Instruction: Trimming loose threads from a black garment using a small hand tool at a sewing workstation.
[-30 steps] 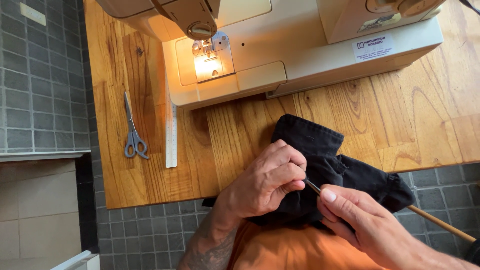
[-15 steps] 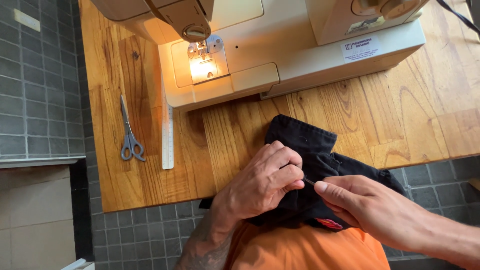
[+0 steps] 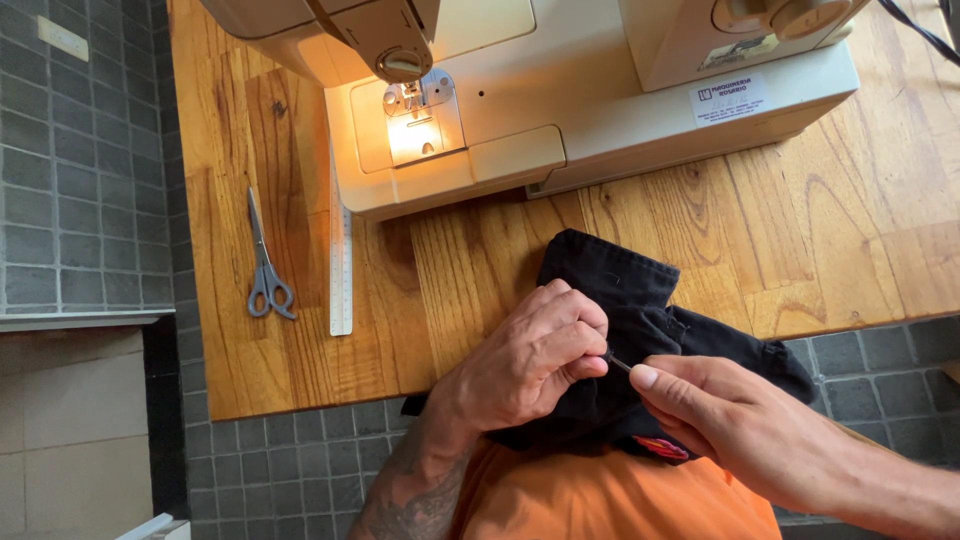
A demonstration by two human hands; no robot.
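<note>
A black piece of fabric (image 3: 610, 275) lies bunched at the near edge of the wooden table (image 3: 800, 220) and hangs over my orange-clad lap (image 3: 600, 500). My left hand (image 3: 530, 360) pinches the fabric from the left. My right hand (image 3: 730, 420) comes in from the right, its fingertips closed on a thin stick (image 3: 617, 363). Only a short dark piece of the stick shows between the two hands; the rest is hidden under my right hand or in the fabric.
A cream sewing machine (image 3: 560, 90) with its needle lamp lit stands at the back of the table. Grey scissors (image 3: 265, 265) and a pale ruler (image 3: 342, 250) lie at the left. Grey tiles (image 3: 80, 150) surround the table.
The long wooden stick that stuck out to the right is now almost fully hidden. My right hand has slid along it toward the left hand. The view has shifted slightly.
</note>
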